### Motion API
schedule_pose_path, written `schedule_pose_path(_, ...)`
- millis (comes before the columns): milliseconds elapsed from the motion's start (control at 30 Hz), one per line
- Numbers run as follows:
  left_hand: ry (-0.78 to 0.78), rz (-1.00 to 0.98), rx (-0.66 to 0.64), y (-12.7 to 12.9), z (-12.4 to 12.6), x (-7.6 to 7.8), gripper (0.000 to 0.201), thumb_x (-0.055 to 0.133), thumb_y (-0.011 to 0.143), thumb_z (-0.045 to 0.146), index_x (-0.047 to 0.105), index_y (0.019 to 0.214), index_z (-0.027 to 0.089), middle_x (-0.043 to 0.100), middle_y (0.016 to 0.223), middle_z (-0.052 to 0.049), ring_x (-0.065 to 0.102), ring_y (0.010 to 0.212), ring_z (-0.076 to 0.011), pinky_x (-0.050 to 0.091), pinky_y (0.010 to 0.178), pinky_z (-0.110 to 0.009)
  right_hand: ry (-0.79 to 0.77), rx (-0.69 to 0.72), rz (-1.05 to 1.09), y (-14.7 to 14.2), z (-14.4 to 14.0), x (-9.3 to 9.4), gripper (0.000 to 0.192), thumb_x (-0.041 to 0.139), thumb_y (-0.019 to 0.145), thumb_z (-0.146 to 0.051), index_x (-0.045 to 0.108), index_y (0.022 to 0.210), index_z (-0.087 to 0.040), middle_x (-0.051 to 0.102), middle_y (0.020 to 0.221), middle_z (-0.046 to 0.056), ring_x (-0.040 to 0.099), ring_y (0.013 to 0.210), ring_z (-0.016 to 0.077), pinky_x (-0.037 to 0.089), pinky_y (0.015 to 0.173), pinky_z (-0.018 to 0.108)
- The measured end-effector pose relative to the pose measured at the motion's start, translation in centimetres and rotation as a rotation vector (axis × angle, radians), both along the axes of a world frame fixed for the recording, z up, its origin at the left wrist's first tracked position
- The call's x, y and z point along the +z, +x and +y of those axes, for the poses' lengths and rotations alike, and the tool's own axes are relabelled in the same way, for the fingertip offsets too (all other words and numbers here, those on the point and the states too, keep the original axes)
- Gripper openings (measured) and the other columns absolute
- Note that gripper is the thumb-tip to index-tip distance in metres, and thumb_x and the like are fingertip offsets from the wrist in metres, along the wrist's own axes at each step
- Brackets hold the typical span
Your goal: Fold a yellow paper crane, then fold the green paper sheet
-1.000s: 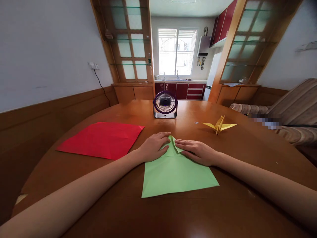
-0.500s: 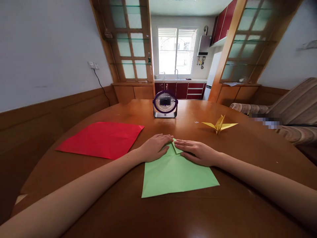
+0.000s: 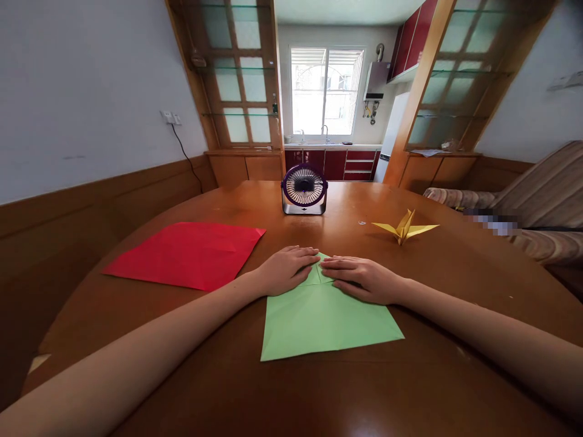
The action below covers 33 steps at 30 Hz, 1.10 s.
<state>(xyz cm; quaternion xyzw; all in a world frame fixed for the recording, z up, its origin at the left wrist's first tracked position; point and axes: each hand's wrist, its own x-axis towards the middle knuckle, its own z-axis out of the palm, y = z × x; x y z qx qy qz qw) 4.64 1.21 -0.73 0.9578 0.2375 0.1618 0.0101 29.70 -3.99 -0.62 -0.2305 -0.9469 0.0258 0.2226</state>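
A sheet of green paper point(image 3: 328, 321) lies on the table in front of me, its far end folded to a point with small flaps meeting near the middle crease. My left hand point(image 3: 289, 270) rests palm down on the far left part of the paper, fingers stretched toward the tip. On the far right part lies my right hand point(image 3: 359, 279), its fingers flat over the right flap and pointing left. Both hands hide much of the folded edges. Neither hand grasps anything.
A red paper sheet point(image 3: 189, 255) lies to the left. Beyond the green paper stands a small purple fan point(image 3: 304, 188). A yellow origami crane point(image 3: 404, 228) sits at the back right of the brown wooden table point(image 3: 319, 394). A striped sofa point(image 3: 542, 188) is at the right.
The right flap of the green paper now lies flatter, its edge near the middle crease. My right fingers have pressed down over it; my left hand has hardly moved.
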Motion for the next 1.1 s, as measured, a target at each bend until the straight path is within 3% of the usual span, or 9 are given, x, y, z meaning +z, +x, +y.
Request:
schedule_pose_path(900, -0.009, -0.021, -0.006, -0.08, 0.18, -0.22, 0.036, 0.040, 0.097, 0.029, 0.056, 0.128, 0.020, 0.053, 0.139, -0.008, 0.049, 0.129, -0.0203, 0.037, 0.110, -0.041, 0.061, 0.083, -0.064, 0.26, 0.21, 0.17, 0.036, 0.046, 0.096, -0.026, 0.056, 0.131, -0.020, 0.059, 0.132, 0.010, 0.051, 0.127, 0.0218, 0.040, 0.110, 0.046)
schedule_pose_path(1100, -0.017, -0.057, 0.038, -0.06, -0.01, -0.12, 0.039, 0.044, 0.094, 0.028, 0.053, 0.129, 0.015, 0.054, 0.137, -0.011, 0.049, 0.128, -0.0232, 0.039, 0.108, -0.042, 0.076, 0.076, -0.110, 0.33, 0.20, 0.31, 0.036, 0.046, 0.096, -0.025, 0.056, 0.131, -0.019, 0.057, 0.133, 0.012, 0.051, 0.126, 0.0223, 0.040, 0.110, 0.046)
